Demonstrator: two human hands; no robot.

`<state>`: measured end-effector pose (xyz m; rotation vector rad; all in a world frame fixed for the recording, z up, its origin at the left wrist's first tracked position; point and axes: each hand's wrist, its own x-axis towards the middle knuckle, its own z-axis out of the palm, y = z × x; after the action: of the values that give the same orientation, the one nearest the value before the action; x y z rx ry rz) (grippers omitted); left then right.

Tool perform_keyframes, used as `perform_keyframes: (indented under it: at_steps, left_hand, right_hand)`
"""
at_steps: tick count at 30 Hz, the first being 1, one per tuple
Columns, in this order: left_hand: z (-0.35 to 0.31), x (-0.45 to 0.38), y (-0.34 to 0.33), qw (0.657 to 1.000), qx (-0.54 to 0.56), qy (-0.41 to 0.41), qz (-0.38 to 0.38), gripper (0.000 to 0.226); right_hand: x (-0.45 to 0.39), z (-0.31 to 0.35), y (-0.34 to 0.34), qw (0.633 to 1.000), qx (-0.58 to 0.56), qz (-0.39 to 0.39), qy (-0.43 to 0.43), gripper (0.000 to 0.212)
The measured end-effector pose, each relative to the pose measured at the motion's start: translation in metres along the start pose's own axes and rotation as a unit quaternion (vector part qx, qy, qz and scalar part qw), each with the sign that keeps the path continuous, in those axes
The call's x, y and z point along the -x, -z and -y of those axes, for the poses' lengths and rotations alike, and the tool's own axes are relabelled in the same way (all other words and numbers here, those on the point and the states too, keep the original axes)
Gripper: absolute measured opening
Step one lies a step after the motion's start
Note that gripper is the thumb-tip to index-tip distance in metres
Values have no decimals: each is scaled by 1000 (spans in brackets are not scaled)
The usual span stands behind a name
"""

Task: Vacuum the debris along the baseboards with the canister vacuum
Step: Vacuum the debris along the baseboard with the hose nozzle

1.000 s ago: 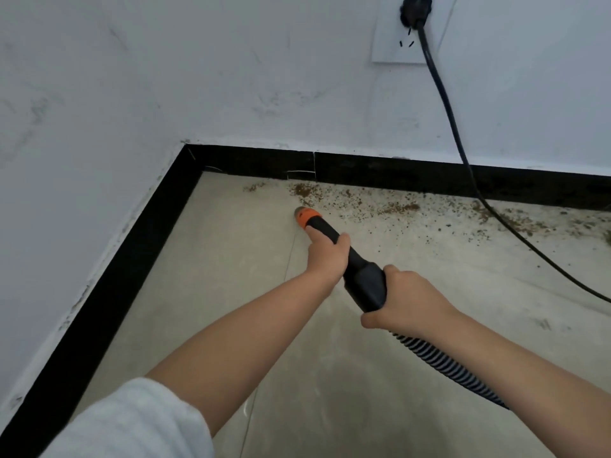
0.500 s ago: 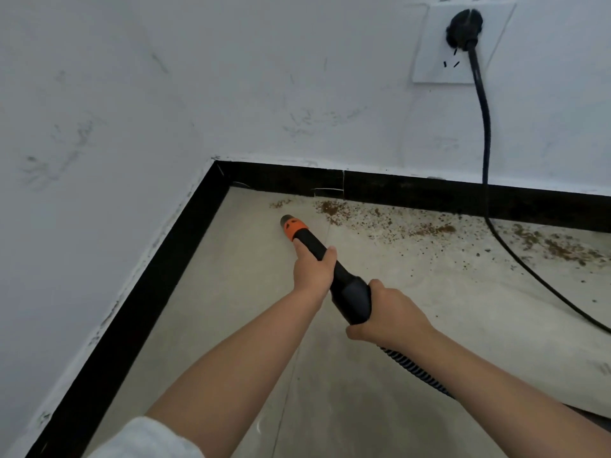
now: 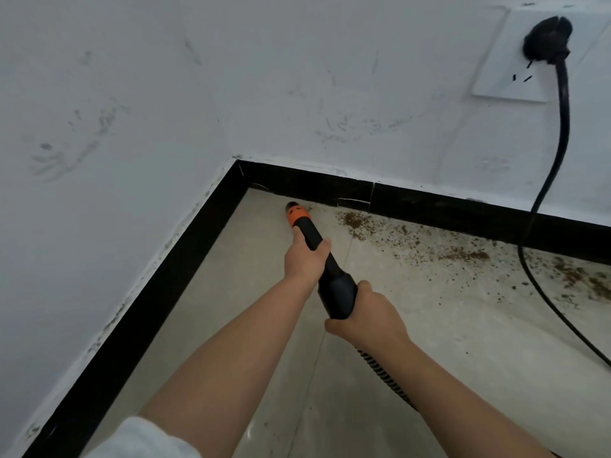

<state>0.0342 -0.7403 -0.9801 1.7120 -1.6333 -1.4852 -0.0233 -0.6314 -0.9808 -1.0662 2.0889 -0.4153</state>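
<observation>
Debris (image 3: 463, 256) lies scattered along the rear baseboard (image 3: 463, 209), forward and to the right of both grips. Left hand (image 3: 305, 261) is wrapped round the black nozzle wand (image 3: 310, 236) just behind its orange tip (image 3: 295, 214); right hand (image 3: 365, 317) is clamped round the thicker handle behind it, with the ribbed hose (image 3: 385, 378) trailing back. Tip sits close to the corner, left of the heaviest crumbs.

Risks noted: power cord (image 3: 542, 292) crosses the debris field right of the grips; a rightward sweep could snag it or strain the plug (image 3: 547, 38). Striking the baseboard could scuff it. Fast passes may scatter crumbs.

Left hand (image 3: 305, 259) and right hand (image 3: 367, 317), both gripping
</observation>
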Motion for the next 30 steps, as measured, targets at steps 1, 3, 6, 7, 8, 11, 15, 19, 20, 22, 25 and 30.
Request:
perform_keyframes:
  at_steps: [1, 3, 6, 7, 8, 11, 15, 19, 20, 22, 25, 30]
  left_hand:
    - [-2, -1, -2, 1000, 1, -2, 6, 71]
    - [-6, -3, -8, 1000, 3, -8, 20, 71]
    - [-10, -3, -19, 999, 4, -13, 41, 72]
    - [-12, -3, -22, 999, 5, -13, 47, 72]
    - [-13, -2, -26, 999, 5, -15, 51, 72]
    - [-16, -1, -34, 998, 7, -15, 58, 72]
    - [-18, 4, -43, 997, 11, -14, 71, 73]
    - [-18, 7, -47, 997, 3, -14, 75, 73]
    - [-18, 6, -45, 997, 2, -13, 71, 73]
    - [-18, 4, -40, 998, -1, -11, 56, 72]
    - [-18, -6, -26, 1000, -6, -6, 27, 71]
    - [-19, -32, 1, 1000, -20, -5, -14, 68]
  right_hand:
    - [-1, -1, 1, 1000, -3, -5, -3, 48]
    - [-1, -5, 5, 1000, -8, -15, -10, 47]
    - [0, -12, 10, 999, -6, -28, -26, 47]
    - [1, -14, 11, 999, -7, -32, -30, 47]
    - [1, -16, 13, 999, -10, -35, -32, 47]
    - [2, -22, 17, 998, -15, -40, -39, 46]
    - [8, -31, 23, 998, -12, -47, -44, 47]
    - [10, -34, 27, 998, 9, -46, -38, 48]
    - [9, -32, 28, 998, 16, -41, -34, 48]
    - [4, -27, 29, 999, 26, -29, -25, 48]
    - [-8, -14, 28, 999, 35, -14, -7, 48]
    - [-30, 14, 24, 999, 29, 11, 23, 51]
